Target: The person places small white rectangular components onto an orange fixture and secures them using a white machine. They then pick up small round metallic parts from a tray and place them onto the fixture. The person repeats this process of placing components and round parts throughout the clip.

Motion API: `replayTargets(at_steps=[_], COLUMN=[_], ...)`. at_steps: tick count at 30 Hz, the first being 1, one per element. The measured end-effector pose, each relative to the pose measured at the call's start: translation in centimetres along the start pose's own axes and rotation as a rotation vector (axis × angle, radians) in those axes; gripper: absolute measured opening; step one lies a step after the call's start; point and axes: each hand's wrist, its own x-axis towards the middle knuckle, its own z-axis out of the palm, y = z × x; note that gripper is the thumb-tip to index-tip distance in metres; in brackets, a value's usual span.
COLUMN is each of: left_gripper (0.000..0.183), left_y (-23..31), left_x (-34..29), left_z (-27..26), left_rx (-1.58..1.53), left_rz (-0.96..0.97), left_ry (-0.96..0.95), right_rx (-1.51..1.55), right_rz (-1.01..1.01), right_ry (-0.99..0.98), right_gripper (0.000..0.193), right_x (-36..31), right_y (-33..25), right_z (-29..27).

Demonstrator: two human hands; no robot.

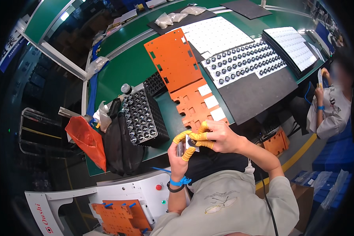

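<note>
Close to my body, over the table's front edge, both hands meet around a small part [191,144] with a white square face and a dark round piece. My left hand [177,160] grips it from the left, with yellow covers on the fingertips. From the right, my right hand [223,137] pinches the same part, also with yellow fingertip covers. The fingers hide much of it. Just beyond my hands lies an orange fixture plate [192,101] with cut-outs and several white square pieces [211,102] along its right edge.
At left stands a black rack [159,131] of cylinders with shiny tops. White sheets [214,34] and rows of black round parts [246,59] lie beyond a black mat [259,94]. An orange bag [88,137] hangs at the left edge. A co-worker [336,102] sits at right.
</note>
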Motion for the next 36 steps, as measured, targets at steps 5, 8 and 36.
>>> replayTargets(at_steps=[5, 8, 36], left_gripper=[0.051, 0.051, 0.036], left_y=[-0.2, 0.4, -4.9], left_x=[0.1, 0.1, 1.0], left_z=[-0.3, -0.3, 0.7], left_rx=[0.124, 0.143, 0.067], left_rz=[0.059, 0.051, -0.085], left_ry=[0.028, 0.004, 0.071], right_rx=[0.08, 0.083, -0.191], right_rz=[0.076, 0.011, 0.129], right_ry=[0.019, 0.032, 0.195], right_gripper=[0.028, 0.026, 0.034], right_x=[-0.6, -0.6, -2.2], right_y=[0.7, 0.6, 3.2], right_z=[0.7, 0.5, 2.2])
